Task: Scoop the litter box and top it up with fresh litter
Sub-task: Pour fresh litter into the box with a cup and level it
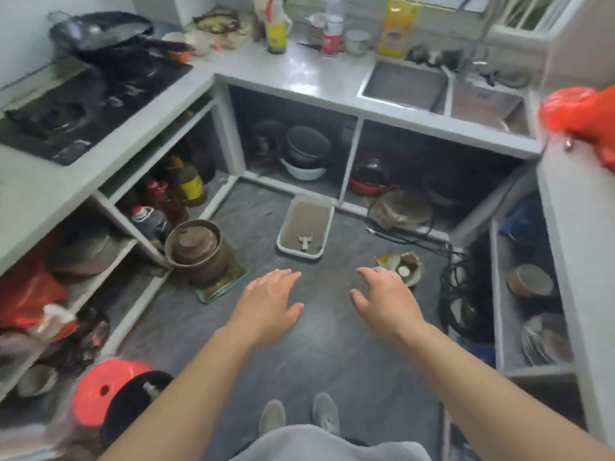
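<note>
Left grip (269, 301) and right grip (387, 302): fingers spread, relaxed, holding nothing. Litter box (327, 224) on floor (299, 354), beyond both grips, apart. Scoop (304, 241) lying in litter at near end.

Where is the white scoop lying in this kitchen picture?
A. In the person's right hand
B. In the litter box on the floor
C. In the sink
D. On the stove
B: the white scoop rests on the brown litter at the near end of the litter box, while both hands hover empty.

One litter box (284, 242), one scoop (305, 240), two hands (269, 299) (386, 302), two sink basins (404, 84), one red stool (106, 392)
</note>
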Demonstrator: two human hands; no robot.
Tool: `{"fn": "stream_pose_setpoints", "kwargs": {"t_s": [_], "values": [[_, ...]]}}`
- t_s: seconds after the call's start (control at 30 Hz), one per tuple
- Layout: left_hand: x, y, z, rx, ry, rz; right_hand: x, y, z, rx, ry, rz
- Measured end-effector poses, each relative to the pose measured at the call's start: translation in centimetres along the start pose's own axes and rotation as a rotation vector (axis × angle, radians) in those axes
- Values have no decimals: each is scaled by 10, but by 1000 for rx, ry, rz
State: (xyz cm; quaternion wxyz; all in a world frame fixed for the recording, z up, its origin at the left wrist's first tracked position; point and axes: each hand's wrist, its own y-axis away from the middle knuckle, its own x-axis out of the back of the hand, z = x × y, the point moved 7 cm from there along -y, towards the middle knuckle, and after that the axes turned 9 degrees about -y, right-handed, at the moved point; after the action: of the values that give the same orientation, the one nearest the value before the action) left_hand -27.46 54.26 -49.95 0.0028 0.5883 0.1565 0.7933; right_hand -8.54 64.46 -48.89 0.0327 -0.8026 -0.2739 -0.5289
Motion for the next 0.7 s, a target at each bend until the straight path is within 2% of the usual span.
{"fn": "stream_pose_setpoints", "kwargs": {"t_s": [0.2, 0.33, 0.7], "values": [[-3, -9, 8, -97, 5, 7, 3, 25, 30, -184, -106, 83], [-14, -18, 27, -150, 4, -47, -4, 44, 59, -300, -170, 102], [-47, -97, 136, -241, -86, -220, 8, 36, 194, -516, -330, 114]]}}
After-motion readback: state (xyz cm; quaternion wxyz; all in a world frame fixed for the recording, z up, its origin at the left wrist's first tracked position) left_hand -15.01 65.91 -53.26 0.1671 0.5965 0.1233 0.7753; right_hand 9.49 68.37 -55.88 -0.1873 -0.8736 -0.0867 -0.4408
